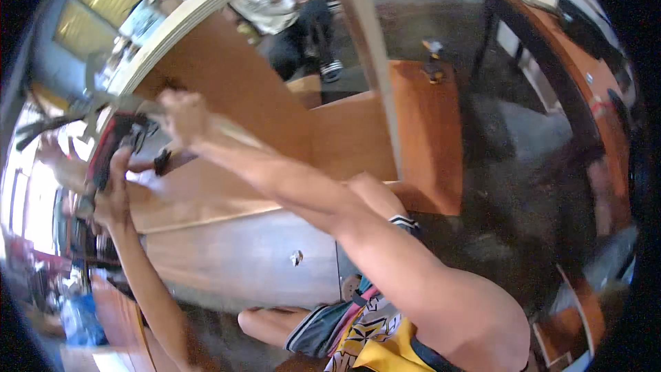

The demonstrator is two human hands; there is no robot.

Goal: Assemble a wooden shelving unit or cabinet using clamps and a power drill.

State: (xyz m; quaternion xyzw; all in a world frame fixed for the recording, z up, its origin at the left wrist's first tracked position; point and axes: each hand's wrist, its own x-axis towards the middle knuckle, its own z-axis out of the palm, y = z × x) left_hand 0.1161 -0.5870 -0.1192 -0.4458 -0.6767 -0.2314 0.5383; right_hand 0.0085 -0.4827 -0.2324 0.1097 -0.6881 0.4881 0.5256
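Note:
My left hand [113, 196] reaches to the far left and is closed around the lower end of a red and black tool [110, 148], whose exact kind is blurred. At the tool's upper end, my right hand [182, 117] has its fingers curled; what they grip is smeared by motion. Both hands are at the left corner of a large wooden cabinet carcass [227, 62] with a pale layered edge. Beside the tool, another person's wrist with a dark band [162, 162] shows inside the carcass. A blurred pale shape lies left of the tool.
A grey-faced panel [234, 255] with a small metal fitting lies before my knees. A yellow and black drill [432, 65] stands on the brown panel [427, 131] at right. Beyond the carcass is another person's leg [313, 27]. A desk [585, 76] lines the right side.

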